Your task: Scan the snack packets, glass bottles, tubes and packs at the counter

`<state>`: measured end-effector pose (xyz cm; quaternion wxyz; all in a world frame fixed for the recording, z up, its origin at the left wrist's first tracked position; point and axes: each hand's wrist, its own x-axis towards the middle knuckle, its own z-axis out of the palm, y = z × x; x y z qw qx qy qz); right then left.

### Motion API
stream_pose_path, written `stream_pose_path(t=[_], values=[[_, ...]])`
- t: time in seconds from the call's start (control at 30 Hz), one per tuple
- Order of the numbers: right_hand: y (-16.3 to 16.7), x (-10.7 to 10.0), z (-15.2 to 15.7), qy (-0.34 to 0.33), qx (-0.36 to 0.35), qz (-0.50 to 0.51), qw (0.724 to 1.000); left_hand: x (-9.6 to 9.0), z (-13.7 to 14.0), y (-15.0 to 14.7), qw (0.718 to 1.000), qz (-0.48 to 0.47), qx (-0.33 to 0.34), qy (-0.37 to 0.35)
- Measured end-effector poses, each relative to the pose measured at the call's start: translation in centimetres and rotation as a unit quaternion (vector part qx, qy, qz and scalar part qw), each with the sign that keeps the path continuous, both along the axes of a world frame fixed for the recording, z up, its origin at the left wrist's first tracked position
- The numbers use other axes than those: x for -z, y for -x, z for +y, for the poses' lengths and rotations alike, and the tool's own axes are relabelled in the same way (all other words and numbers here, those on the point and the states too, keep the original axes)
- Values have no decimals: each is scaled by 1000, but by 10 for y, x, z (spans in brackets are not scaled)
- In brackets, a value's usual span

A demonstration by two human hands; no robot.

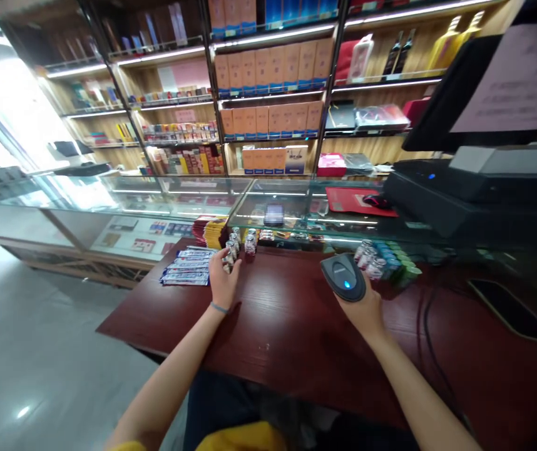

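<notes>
A dark handheld barcode scanner [343, 277] with a lit blue spot is in my right hand [367, 310], held above the brown table. My left hand [224, 285] is at the table's far left, its thumb and fingers curved around a small bottle [227, 264] that they partly cover. Several similar small bottles [250, 243] stand just beyond those fingers. To the left of that hand lies a row of slim blue-and-white packets [186, 266]. Behind them stand red and yellow packets [213, 232]. More small bottles [368, 258] and green-topped containers [402, 266] are grouped beyond the scanner.
A glass display counter [291, 188] borders the table's [287, 313] far side. At the right are a monitor with a paper sheet [517, 88], a black phone [512, 310] and a dark cable [430, 332]. Stocked shelves [273, 97] line the back wall.
</notes>
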<state>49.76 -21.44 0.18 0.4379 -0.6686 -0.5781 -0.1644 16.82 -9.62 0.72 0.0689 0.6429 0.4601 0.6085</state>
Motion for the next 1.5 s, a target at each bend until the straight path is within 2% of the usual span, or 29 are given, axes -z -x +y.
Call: stream_pose_path(t=[0.17, 0.37, 0.53, 0.67, 0.73, 0.8, 0.87, 0.9, 1.0, 1.07, 1.13, 1.2, 1.3, 1.5], values=[[18, 4, 0, 17, -56, -18, 998, 12, 5, 32, 999, 2, -54, -1], [27, 4, -2, 34, -81, -51, 995, 34, 15, 39, 998, 20, -31, 49], [30, 1, -4, 39, -84, -59, 994, 43, 19, 39, 995, 73, -21, 62], [31, 1, -5, 13, -99, -84, 991, 42, 16, 39, 994, 65, -18, 80], [31, 3, -5, 1, -103, -98, 990, 36, 12, 35, 994, 20, -2, 104], [30, 5, -5, -7, -104, -109, 989, 28, 6, 29, 987, -50, 42, 144], [29, 6, -5, -13, -105, -119, 987, 18, -1, 22, 961, -140, 132, 199], [29, 6, -5, -13, -108, -122, 987, 14, -5, 20, 936, -186, 192, 231], [27, 4, -7, 6, -134, -121, 983, 5, -13, 16, 827, -292, 358, 321], [26, 3, -9, 35, -160, -128, 978, 2, -16, 18, 766, -323, 420, 364], [26, 1, -10, 65, -194, -153, 967, 1, -17, 20, 731, -333, 450, 390], [27, -2, -12, 95, -233, -184, 950, 1, -18, 21, 717, -330, 463, 404], [32, -5, -14, 126, -279, -210, 929, 0, -18, 20, 720, -323, 461, 407], [39, -11, -18, 112, -336, -236, 905, 6, -15, 18, 723, -323, 456, 405]])
